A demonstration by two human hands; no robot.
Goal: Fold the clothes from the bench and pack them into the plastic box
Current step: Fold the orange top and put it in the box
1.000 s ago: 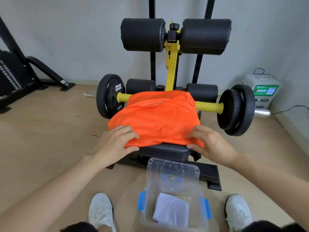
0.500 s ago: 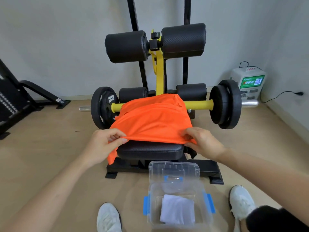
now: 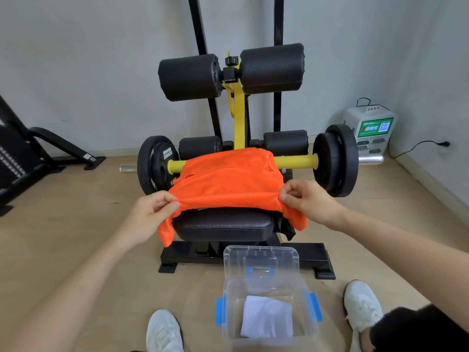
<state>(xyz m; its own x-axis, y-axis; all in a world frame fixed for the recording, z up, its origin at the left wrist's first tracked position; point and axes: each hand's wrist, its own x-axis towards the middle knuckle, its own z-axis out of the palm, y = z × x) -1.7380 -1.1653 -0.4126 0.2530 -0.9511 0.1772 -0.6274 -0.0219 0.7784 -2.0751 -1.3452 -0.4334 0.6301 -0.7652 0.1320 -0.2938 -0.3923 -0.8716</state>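
We see the left hand (image 3: 152,212) and right hand (image 3: 308,199) each pinching the near hem of the orange shirt (image 3: 228,179), lifted off the bench's black seat pad (image 3: 223,223). The clear plastic box (image 3: 269,311) on the floor holds a folded white cloth (image 3: 266,317).

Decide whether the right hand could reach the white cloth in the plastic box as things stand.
Probably yes, once freed: the plastic box stands open, nothing covers the white cloth, but the right hand pinches the orange garment.
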